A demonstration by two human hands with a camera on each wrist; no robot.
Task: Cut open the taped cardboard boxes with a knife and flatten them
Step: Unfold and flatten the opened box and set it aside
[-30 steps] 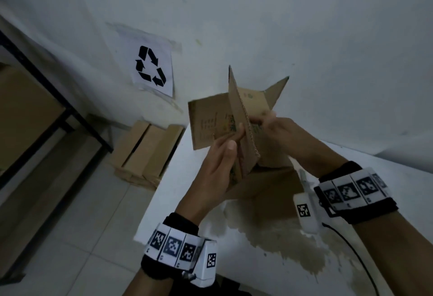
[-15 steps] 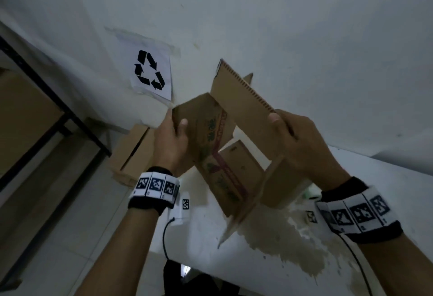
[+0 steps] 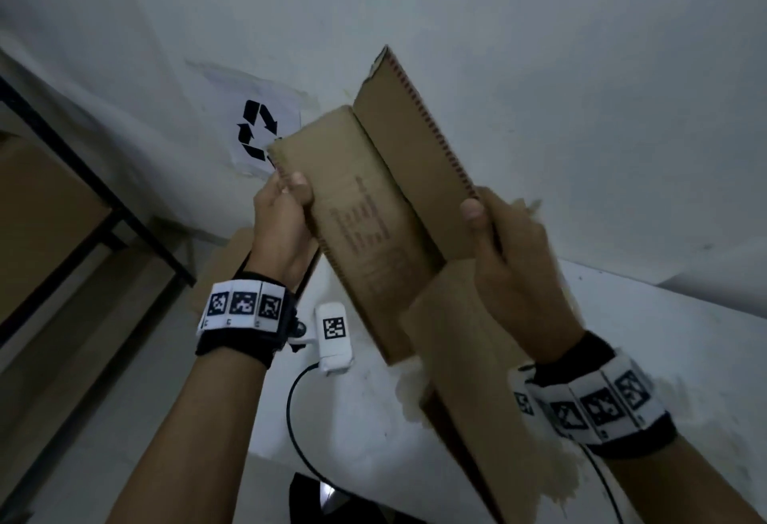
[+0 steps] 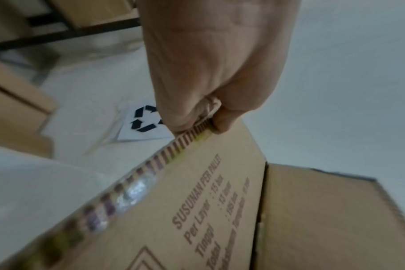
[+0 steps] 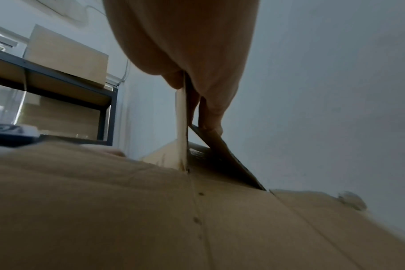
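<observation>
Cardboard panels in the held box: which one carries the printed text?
The panel pinched by the left hand, with "SUSUNAN PER PALLET" printed on it; the panel gripped by the right hand shows plain.

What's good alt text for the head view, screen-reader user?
Two hands hold an opened cardboard box up before a white wall: the left hand pinches its left edge, the right hand grips its right flap. A recycling sign is on the wall behind; a stained white table lies below.

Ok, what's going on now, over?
Left hand and right hand both gripping the opened brown cardboard box. Held above the white table. Nothing blocking.
</observation>
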